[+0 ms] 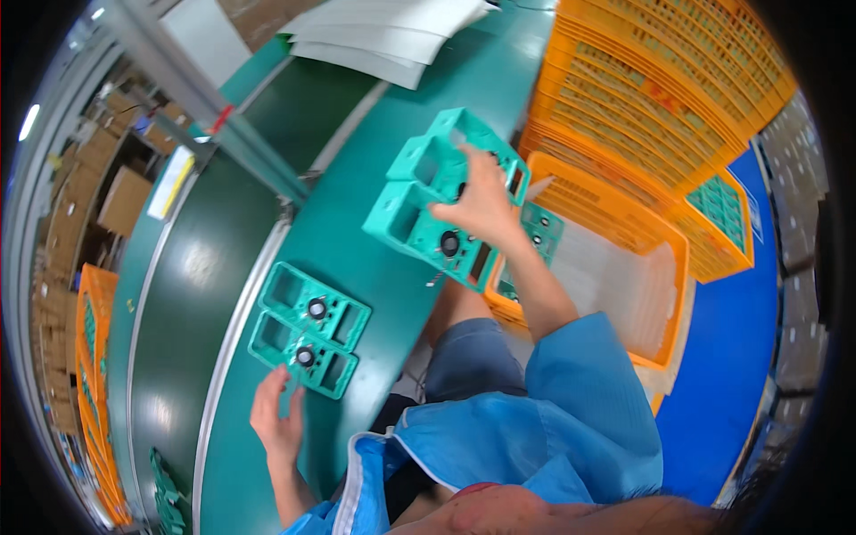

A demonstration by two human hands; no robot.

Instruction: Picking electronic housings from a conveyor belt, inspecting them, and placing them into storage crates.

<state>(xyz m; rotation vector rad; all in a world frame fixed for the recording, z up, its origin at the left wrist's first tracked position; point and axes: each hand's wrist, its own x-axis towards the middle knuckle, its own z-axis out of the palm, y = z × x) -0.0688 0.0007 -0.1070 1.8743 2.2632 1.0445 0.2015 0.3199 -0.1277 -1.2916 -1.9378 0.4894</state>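
My right hand [489, 201] grips a green plastic tray [401, 218] from above, its thumb and fingers spread across the compartments. That tray is tilted and reaches over the table's right edge; a round black part [448, 242] sits in it. Whether it is one piece or several stacked, I cannot tell. Nearer to me, a second green tray [332, 343] lies on the table with two round black parts and thin wires in it. My left hand [278, 417] is at this tray's near left corner, fingers apart and holding nothing. Whether its fingertips touch the rim is unclear.
An orange crate [655, 348] with a pale sheet inside stands right of the green table [392, 308]. Taller orange crates [642, 107] are stacked behind it. White sheets [383, 40] lie at the far end. A dark conveyor belt [201, 285] and a metal post [205, 98] are to the left.
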